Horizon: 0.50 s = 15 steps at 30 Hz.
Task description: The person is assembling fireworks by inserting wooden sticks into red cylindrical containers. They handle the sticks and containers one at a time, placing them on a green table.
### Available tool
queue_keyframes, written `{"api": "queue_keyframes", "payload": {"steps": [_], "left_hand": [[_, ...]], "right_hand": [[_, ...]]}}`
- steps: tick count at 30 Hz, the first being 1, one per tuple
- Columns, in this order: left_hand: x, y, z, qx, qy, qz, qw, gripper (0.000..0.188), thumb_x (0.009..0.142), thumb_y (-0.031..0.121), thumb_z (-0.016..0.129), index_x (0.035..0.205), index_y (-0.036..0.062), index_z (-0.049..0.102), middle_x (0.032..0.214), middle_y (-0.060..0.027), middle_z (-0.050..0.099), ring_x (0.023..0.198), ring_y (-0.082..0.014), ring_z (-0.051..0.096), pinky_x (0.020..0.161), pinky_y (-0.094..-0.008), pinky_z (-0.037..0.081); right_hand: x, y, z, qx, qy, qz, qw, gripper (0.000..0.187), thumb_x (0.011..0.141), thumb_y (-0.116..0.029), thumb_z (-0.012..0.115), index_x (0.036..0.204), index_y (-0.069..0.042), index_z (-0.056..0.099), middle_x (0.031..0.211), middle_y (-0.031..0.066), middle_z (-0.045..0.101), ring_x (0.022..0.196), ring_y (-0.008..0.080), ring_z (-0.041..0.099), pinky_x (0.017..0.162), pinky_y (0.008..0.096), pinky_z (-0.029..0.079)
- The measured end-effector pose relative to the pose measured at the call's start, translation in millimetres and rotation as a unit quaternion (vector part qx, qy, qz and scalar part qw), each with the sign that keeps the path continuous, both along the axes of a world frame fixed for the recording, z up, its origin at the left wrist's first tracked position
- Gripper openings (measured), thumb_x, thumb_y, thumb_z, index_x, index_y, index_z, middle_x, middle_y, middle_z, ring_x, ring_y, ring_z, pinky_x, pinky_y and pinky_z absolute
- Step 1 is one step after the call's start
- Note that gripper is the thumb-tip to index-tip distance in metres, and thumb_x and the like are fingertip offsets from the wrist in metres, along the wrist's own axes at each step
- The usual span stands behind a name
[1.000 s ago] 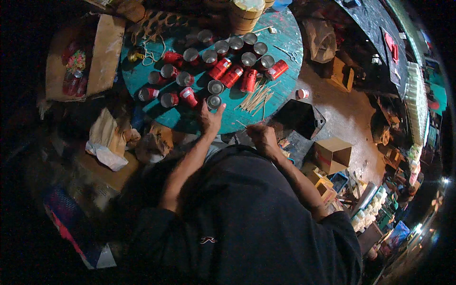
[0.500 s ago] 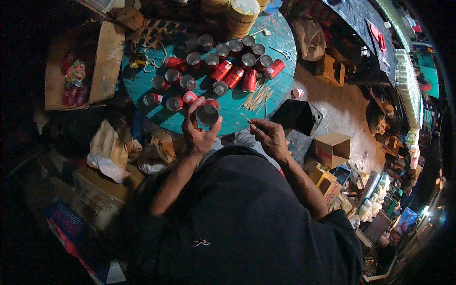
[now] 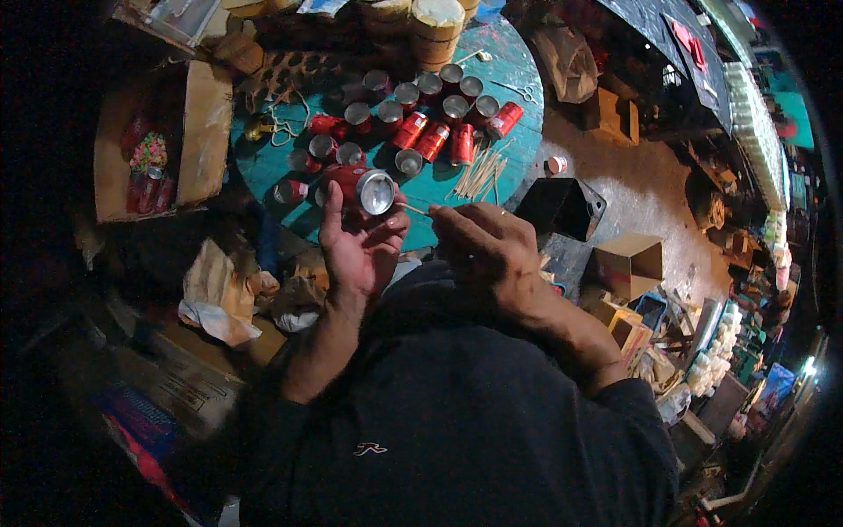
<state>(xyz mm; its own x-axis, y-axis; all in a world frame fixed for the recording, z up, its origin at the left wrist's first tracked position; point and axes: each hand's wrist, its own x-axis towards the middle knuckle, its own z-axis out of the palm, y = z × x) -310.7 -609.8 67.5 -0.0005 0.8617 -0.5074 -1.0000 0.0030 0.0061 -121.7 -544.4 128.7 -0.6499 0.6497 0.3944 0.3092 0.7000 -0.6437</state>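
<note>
My left hand (image 3: 363, 250) grips a red drink can (image 3: 348, 183), tipped so that its round silver end faces toward me and to the right. Between the pinched fingers of my right hand (image 3: 486, 243) is a thin wooden stick (image 3: 414, 209), its tip right beside the can; I cannot tell whether it touches. On the round teal table (image 3: 421, 235) beyond my hands stand several red cans with open tops, such as one can (image 3: 408, 162). Other red cans (image 3: 432, 140) lie on their sides. A pile of thin wooden sticks (image 3: 479, 172) lies to their right.
Scissors (image 3: 514, 89) lie at the table's far right, and a bundle of string (image 3: 283, 130) at the left. Lidded round tubs (image 3: 436, 33) stand at the back. A cardboard box (image 3: 204, 132) is on the left; a black bin (image 3: 559, 208) and an open carton (image 3: 629, 263) are on the right.
The can in my left hand has turned from showing its hollow open end to showing a bright silver end. My right hand has brought the stick leftward and up beside it.
</note>
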Motion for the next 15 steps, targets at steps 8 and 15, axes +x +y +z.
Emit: {"api": "queue_keyframes", "payload": {"steps": [8, 15], "left_hand": [[13.3, -4.5, 9.0, -0.032, 0.130, -0.072, 0.988, 0.061, 0.092, 0.055, 0.059, 0.121, 0.0018, 0.058, 0.103, -0.0146, 0.067, 0.082, -0.0230, 0.067, 0.067, -0.0291, 0.053], [26.2, -1.1, 7.8, -0.012, 0.140, -0.046, 0.989, 0.056, 0.091, 0.050, 0.063, 0.120, 0.0029, 0.058, 0.105, -0.0140, 0.067, 0.088, -0.0257, 0.068, 0.084, -0.0363, 0.058]], "right_hand": [[2.5, -1.0, -19.3, 0.071, -0.002, -0.053, 0.996, 0.041, 0.070, -0.012, 0.072, 0.110, -0.007, 0.066, 0.086, 0.0071, 0.062, 0.069, 0.0239, 0.061, 0.057, 0.0372, 0.048], [9.3, -1.4, -23.0, 0.055, -0.004, -0.054, 0.997, 0.034, 0.072, -0.006, 0.072, 0.105, -0.005, 0.067, 0.084, 0.0088, 0.063, 0.071, 0.0258, 0.063, 0.058, 0.0382, 0.047]]}}
